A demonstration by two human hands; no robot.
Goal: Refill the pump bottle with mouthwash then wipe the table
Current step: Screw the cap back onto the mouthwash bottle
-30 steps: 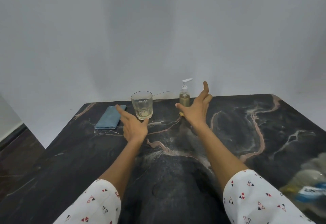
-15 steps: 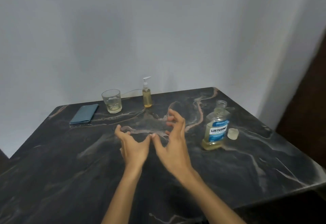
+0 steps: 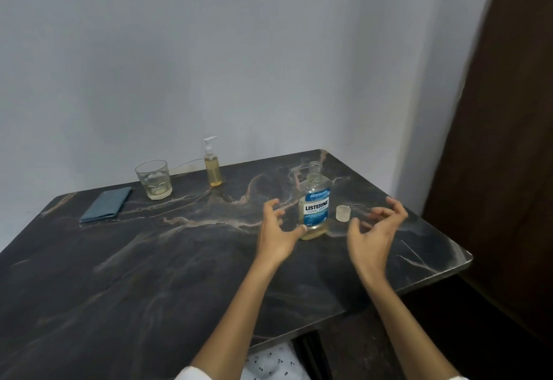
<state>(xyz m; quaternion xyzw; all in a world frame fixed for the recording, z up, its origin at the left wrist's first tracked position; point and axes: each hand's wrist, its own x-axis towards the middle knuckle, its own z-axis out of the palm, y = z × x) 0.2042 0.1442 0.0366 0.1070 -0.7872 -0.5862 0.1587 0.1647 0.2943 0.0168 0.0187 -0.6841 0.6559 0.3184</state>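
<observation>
Both hands, left (image 3: 276, 234) and right (image 3: 374, 234), hover with fingers loosely spread, flanking the mouthwash bottle (image 3: 314, 209), grasping nothing

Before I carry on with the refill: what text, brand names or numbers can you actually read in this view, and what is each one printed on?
"LISTERINE": on the blue and white label of the mouthwash bottle, which stands uncapped on the table.
Smaller print above and below the brand on that label: too small and blurred to read.
Pump bottle, glass, cap, folded cloth: no text visible.
</observation>
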